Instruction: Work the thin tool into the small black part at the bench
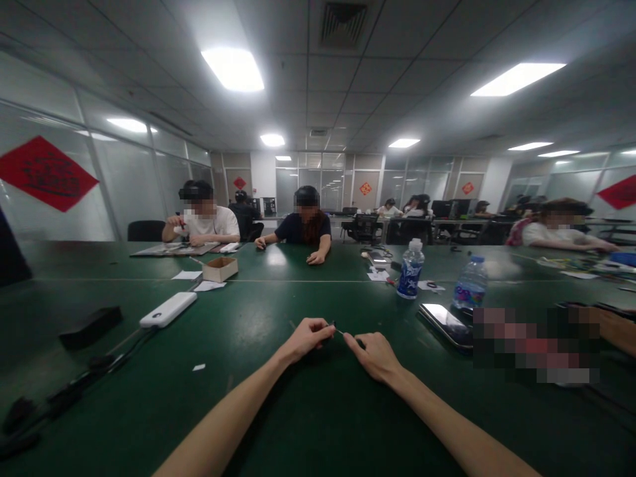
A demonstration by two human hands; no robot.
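My left hand (309, 338) is closed in a pinch above the green table (278, 424). At its fingertips is a small dark piece (334, 324), too small to name. My right hand (376, 356) is closed too, with its thumb and forefinger toward the left hand. Between the two hands runs a thin, light, metal-looking rod (340, 332), its left end at or close to the dark piece. Something dark shows among the right fingers and may be the rod's handle; I cannot make out its kind.
To the right lie a phone (446, 324) and two bottles, one clear-capped (410, 270), one blue-capped (470, 283). On the left are a white power strip (169, 309), a black block (90, 327) and an open cardboard box (220, 269). Several people sit around.
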